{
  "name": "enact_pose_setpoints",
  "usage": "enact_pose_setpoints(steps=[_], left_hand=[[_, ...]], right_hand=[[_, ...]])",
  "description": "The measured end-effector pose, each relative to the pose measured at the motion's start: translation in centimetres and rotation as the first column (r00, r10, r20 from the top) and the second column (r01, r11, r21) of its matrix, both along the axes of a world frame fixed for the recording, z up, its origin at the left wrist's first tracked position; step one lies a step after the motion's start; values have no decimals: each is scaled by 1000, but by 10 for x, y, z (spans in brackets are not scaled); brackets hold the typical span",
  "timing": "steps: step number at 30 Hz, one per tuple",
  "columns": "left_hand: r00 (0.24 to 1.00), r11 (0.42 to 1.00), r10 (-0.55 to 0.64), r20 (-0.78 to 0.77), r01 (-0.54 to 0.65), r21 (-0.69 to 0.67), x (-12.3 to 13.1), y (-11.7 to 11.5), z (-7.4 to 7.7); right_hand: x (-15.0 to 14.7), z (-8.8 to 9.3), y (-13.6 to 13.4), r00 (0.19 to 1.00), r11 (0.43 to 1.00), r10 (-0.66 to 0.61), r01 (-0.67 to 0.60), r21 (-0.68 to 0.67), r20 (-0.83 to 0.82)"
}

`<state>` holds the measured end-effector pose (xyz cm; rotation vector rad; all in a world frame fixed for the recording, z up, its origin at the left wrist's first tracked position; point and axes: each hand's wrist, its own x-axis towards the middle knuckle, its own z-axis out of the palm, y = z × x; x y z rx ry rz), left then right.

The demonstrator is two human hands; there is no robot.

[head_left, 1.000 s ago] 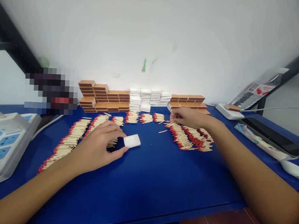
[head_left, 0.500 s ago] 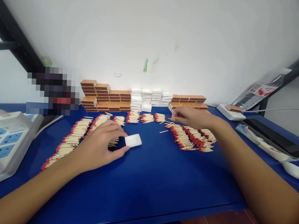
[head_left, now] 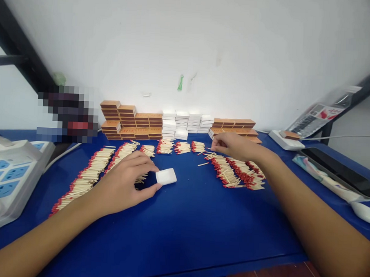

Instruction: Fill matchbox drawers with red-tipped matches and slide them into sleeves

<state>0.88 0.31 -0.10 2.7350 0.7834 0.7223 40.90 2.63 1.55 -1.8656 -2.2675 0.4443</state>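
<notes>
Between thumb and fingers, my left hand [head_left: 129,181] holds a small white tray [head_left: 166,176] by its left end, low over the blue table [head_left: 181,228]. My right hand [head_left: 229,145] is pinched together above the right-hand matches, and a match [head_left: 208,148] seems to stick out from its fingertips. Loose red-tipped matches [head_left: 228,171] lie in rows below that hand. More rows of matches [head_left: 93,171] lie on the left, partly behind my left hand. Small bundles of matches [head_left: 182,147] are set in a line in the middle.
Stacked brown matchboxes [head_left: 142,126] and white trays [head_left: 181,124] line the wall. A power strip [head_left: 11,176] stands at the left. At the right are a phone [head_left: 339,169], a plastic bottle [head_left: 321,114] and a white adapter [head_left: 286,140] with a matchbox on it.
The whole view has shifted slightly. Both hands keep nearly the same places, with the white tray still in my left hand.
</notes>
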Motion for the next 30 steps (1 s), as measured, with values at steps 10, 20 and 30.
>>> enact_pose_setpoints(steps=[10, 20, 30], left_hand=[[1000, 1000, -12, 3, 12, 21, 0, -1, 0], [1000, 1000, -10, 1, 10, 23, 1, 0, -1], [1000, 1000, -2, -5, 2, 0, 1, -2, 0]], right_hand=[[-5, -5, 0, 1000, 999, -8, 9, -31, 11], [-4, -4, -1, 1000, 999, -5, 6, -35, 19], [-4, 0, -3, 1000, 1000, -4, 4, -22, 18]])
